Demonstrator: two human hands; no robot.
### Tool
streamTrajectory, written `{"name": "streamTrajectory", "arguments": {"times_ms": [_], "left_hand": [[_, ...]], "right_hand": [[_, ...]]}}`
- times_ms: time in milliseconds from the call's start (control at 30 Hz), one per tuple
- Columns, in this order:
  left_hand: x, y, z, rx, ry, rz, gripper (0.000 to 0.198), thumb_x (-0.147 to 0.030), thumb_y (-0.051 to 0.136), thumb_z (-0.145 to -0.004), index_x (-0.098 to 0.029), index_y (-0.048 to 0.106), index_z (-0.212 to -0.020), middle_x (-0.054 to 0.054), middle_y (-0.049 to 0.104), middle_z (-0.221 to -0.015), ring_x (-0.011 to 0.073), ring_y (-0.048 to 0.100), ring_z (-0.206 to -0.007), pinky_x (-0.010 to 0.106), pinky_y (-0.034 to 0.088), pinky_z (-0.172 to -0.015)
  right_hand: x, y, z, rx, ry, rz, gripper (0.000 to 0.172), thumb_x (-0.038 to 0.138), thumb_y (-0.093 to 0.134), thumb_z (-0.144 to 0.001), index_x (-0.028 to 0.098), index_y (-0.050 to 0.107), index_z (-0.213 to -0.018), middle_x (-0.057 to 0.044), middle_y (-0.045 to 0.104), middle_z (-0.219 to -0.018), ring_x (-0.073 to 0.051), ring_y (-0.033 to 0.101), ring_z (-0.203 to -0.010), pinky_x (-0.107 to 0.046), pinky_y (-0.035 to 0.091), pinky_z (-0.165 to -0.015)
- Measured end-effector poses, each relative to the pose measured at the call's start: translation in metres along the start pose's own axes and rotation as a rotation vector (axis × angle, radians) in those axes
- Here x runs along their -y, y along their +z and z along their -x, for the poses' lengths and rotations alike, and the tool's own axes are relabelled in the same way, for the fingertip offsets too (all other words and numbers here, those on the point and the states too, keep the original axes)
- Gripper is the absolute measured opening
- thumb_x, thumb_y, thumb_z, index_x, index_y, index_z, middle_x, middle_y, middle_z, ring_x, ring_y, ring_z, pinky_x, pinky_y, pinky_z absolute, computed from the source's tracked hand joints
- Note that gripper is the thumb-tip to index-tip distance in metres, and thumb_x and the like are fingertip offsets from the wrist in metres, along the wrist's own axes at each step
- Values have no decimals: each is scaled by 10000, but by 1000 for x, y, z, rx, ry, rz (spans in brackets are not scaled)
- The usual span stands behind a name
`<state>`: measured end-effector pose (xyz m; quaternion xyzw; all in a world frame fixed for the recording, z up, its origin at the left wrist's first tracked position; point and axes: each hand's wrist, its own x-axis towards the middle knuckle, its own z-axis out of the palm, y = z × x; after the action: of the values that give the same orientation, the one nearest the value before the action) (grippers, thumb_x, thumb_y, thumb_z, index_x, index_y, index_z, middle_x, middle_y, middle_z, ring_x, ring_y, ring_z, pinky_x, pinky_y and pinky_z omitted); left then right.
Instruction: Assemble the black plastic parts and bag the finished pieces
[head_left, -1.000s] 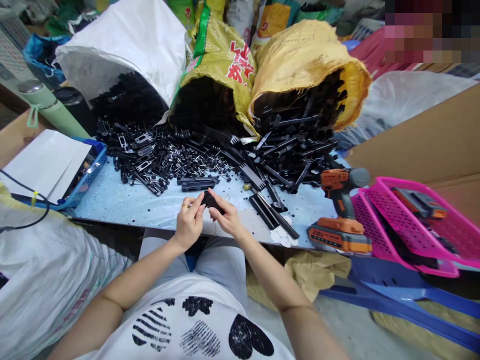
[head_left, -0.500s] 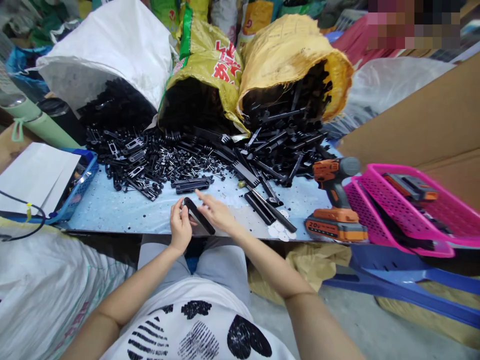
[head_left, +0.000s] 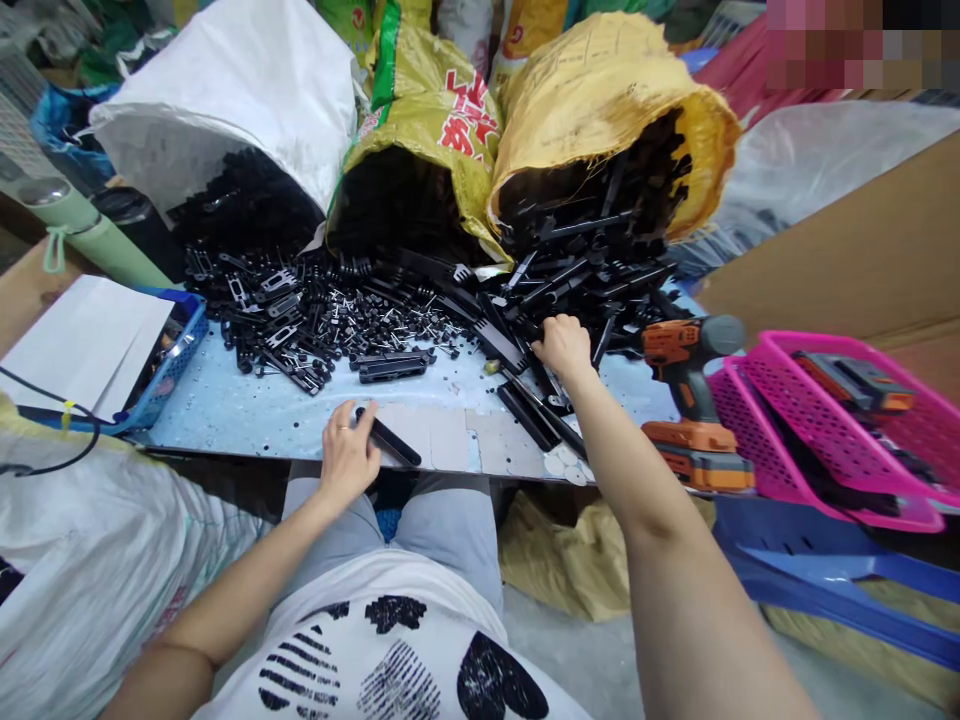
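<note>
My left hand (head_left: 350, 455) is closed at the end of a black bar-shaped part (head_left: 394, 438) lying near the table's front edge. At the front of the heap of long black parts (head_left: 577, 280) is my right hand (head_left: 564, 348), its fingers curled down; what they grip, if anything, is hidden. Two black strips (head_left: 527, 415) lie below that hand. A small stack of black parts (head_left: 391, 366) rests between the hands, in front of a pile of small black parts and screws (head_left: 360, 312).
Three sacks, white (head_left: 240, 80), green-gold (head_left: 420, 110) and yellow (head_left: 585, 90), spill black parts at the back. An orange cordless drill (head_left: 686, 400) and pink baskets (head_left: 825, 420) stand right. A blue basket (head_left: 169, 375) with papers is left.
My right hand has left the black bar-shaped part and moved right and forward to the heap of long parts. The bar is now lower, on the table by my left hand. The view has shifted slightly.
</note>
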<state>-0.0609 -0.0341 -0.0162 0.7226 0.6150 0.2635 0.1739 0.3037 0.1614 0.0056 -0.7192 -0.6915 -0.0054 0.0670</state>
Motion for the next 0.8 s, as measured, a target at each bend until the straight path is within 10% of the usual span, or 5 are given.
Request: {"name": "streamTrajectory", "arguments": {"times_ms": [133,467,800], "left_hand": [[-3,-11,-20,363,522,-271,479,-66,458,-809,-244,518,-1250,100,595,-1116,274,484,-1157,591,207,-1057],[-11,-5,-42,230,247,-210,344,-226,454,-901,-160,512,-1234,105,632,-984,237,569,-932,345,453,-792],[-9,0,-54,485,465,-224,338,-252,460,-901,-183,504,-1229,103,576,-1053,234,533,-998,356,422,-859]], "right_hand": [[2,-12,7,35,29,37,293,192,507,-809,102,511,-1088,-188,539,-1070,-269,537,-946,-390,433,-751],[83,-53,105,220,-357,83,341,459,395,-925,173,488,-1085,-109,629,-937,-212,597,-740,-267,342,-588],[104,-33,159,356,-856,-18,355,440,327,-958,151,534,-969,-87,569,-897,-183,554,-807,-272,371,-708]]}}
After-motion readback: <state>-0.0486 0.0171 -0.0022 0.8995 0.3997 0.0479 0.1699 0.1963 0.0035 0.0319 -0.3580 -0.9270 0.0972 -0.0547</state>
